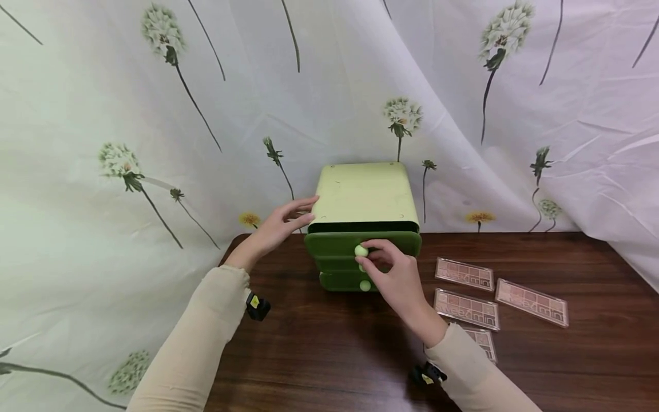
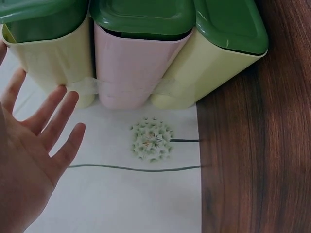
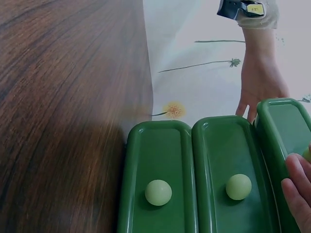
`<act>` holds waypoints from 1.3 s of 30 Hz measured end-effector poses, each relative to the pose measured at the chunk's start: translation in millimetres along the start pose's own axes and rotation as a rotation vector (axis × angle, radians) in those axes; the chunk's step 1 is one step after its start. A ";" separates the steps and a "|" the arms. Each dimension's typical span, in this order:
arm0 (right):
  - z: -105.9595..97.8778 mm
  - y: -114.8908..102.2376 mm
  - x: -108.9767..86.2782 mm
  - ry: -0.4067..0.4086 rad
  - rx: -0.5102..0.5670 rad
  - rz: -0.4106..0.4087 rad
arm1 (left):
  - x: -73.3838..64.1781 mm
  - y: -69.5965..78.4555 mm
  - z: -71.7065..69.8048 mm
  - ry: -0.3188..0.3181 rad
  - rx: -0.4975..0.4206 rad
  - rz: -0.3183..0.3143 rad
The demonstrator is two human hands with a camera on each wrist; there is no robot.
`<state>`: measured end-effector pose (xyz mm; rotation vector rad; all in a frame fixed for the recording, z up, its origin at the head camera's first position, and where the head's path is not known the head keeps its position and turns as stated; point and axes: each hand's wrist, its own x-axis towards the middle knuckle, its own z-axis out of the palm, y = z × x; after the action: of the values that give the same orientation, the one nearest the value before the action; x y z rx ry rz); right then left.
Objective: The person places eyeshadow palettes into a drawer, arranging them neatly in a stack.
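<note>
A small drawer cabinet (image 1: 365, 191) with a pale yellow top and green drawer fronts stands at the back of the table. Thumb and fingertips of my right hand (image 1: 399, 277) pinch the round light-green knob (image 1: 361, 250) of the top drawer (image 1: 329, 245). That drawer sits slightly out, with a dark gap above its front. Straight fingers of my left hand (image 1: 273, 232) rest at the cabinet's upper left side. In the left wrist view the casing shows yellow, pink (image 2: 138, 68) and yellow tiers. Two lower knobs (image 3: 158, 192) appear in the right wrist view.
Several clear-cased makeup palettes (image 1: 464, 273) lie on the dark wooden table (image 1: 309, 355) to the right of the cabinet, one partly hidden by my right forearm. A white cloth (image 1: 334, 74) printed with dandelions hangs behind and on the left.
</note>
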<state>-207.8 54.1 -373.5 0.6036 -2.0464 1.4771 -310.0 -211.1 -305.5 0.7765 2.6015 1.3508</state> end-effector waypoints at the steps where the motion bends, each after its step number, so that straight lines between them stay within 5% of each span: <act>1: -0.1 -0.4 -0.5 0.002 0.000 -0.002 | 0.0 0.4 -0.1 0.001 0.002 -0.001; 39: -7.9 -15.0 -21.5 -0.040 0.006 -0.062 | -1.5 -2.8 2.6 0.016 -0.032 0.004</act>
<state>-180.7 58.1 -375.0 0.6985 -2.0352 1.4471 -309.0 -211.2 -309.5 0.7704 2.5850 1.4012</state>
